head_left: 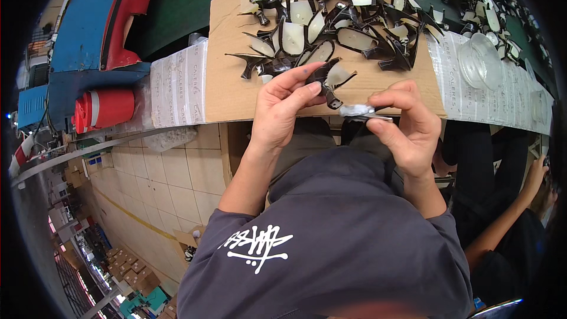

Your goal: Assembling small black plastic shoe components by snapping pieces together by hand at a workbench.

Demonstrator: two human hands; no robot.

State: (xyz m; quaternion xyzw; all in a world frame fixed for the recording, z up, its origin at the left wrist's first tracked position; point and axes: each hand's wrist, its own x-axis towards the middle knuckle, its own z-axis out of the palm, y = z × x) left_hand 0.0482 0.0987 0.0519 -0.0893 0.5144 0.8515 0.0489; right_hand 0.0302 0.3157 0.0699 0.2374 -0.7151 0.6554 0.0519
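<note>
Head view: left hand pinches a glossy black shoe-heel piece, right hand clamps a crumpled silvery wad over the bench's near edge, where a slack grip could drop either.

Person wearing dark grey hoodie, white scrawled print showing on chest; sleeves sitting well back from fingers.

Flat brown cardboard sheet on bench; stacked brown cartons on floor lower left.
</note>
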